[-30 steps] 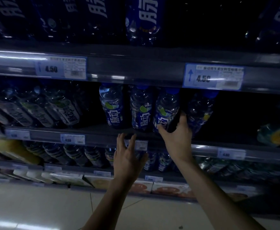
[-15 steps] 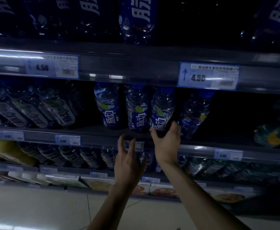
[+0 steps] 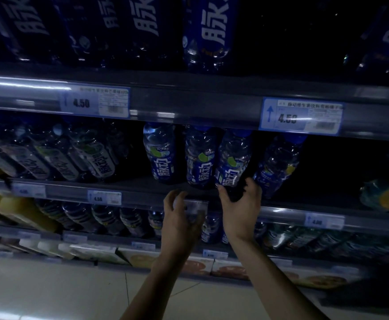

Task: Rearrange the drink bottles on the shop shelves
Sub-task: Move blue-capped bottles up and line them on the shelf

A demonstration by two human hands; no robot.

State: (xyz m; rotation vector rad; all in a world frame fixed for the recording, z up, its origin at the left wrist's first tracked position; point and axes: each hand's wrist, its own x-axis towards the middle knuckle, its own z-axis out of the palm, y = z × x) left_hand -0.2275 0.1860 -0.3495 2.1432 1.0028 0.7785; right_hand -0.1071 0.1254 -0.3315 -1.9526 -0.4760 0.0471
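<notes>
The right hand (image 3: 239,209), having shifted left, is now gripping the base of the third clear blue-labelled plastic bottle (image 3: 231,162) on the middle shelf (image 3: 131,199), while the left hand (image 3: 179,218) is hovering half-open, empty, suggesting realignment is underway.
</notes>
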